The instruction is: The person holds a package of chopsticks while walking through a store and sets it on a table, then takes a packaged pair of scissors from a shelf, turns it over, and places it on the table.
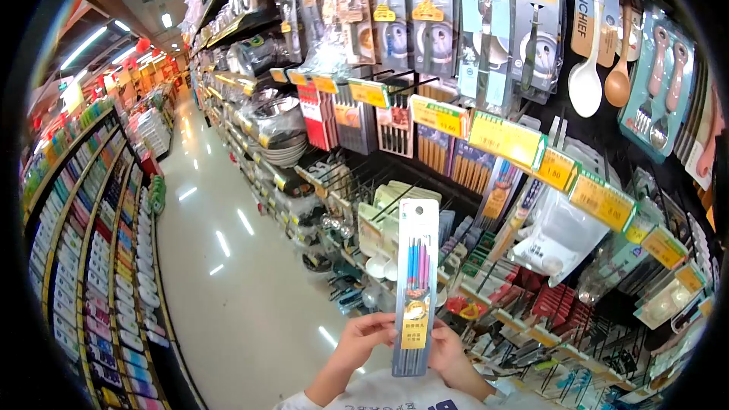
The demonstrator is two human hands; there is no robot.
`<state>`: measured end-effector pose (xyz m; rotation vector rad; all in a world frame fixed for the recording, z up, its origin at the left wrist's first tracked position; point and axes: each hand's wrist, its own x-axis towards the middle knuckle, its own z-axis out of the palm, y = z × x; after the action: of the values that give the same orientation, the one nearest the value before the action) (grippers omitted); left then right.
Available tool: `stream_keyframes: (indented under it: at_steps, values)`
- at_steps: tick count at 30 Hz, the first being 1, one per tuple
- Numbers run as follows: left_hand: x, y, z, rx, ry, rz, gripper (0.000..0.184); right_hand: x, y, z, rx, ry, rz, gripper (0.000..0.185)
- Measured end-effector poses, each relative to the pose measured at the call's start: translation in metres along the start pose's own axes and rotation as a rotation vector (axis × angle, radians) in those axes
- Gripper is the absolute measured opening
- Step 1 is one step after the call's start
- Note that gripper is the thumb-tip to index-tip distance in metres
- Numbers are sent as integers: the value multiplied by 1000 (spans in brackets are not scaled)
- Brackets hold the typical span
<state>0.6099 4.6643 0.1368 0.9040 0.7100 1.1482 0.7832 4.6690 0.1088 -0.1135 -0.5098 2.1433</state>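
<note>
A slim upright package (415,288) with a white top and blue, pink and purple sticks pictured or showing in its middle is held in front of my chest. My left hand (366,343) pinches its left edge low down, with thumb and fingers closed on it. On the right edge, my right hand (448,351) grips the same package, its fingers partly hidden behind it. Just above and behind hang chopstick packs (435,148) on hooks, beneath a row of yellow price tags (505,139).
Packaged forks and spoons (427,15) hang along the top of the rack. Stacked bowls (282,153) stand on a shelf to its left. A tiled aisle floor (220,258) runs into the distance, with another stocked shelf (99,258) along the far left.
</note>
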Motion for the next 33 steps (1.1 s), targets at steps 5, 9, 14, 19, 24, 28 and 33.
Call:
stream_keyframes:
  at_steps: [5, 9, 14, 19, 24, 28, 33]
  values:
    - [47, -5, 5, 17, -74, -36, 25, 10, -33, -19, -90, 81, -52, 63]
    - [79, -10, 5, 61, -205, -72, 26, 11, -46, -21, -128, 184, -205, 61]
    - [125, -19, 5, 43, -455, -87, 26, 13, -57, -26, -158, 307, -395, 57]
    - [168, -9, 6, 1, -684, -51, 27, 27, -57, -21, -250, 374, -681, 44]
    - [205, 17, 14, 112, -865, 116, 27, 48, -53, -18, -370, 372, -914, 48]
    - [223, 38, 23, 69, -899, 18, 20, 71, -59, 1, -271, 530, -1063, 25]
    - [228, 25, 0, 164, -1022, 13, 21, 81, -36, 2, -329, 588, -1121, 43]
